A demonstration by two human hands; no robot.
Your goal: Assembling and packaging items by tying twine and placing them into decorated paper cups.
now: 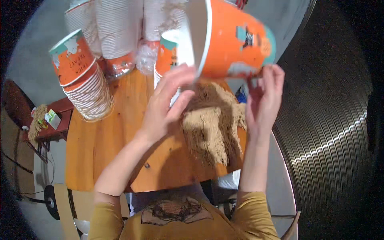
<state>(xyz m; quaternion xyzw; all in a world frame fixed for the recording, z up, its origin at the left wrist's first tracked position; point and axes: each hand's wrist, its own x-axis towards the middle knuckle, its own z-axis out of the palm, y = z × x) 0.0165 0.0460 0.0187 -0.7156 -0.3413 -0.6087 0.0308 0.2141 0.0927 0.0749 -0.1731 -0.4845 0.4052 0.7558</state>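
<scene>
Head view: above the wooden table's (90,160) far right part, an orange paper bucket (236,44) lies tipped, its long axis running mouth-left to base-right. On the table's right side sits tan cord (212,134). The right hand (267,90), nearer the base, curls against it, grip unclear; the left hand (170,96), thumb and fingers spread, is by the rim.
</scene>
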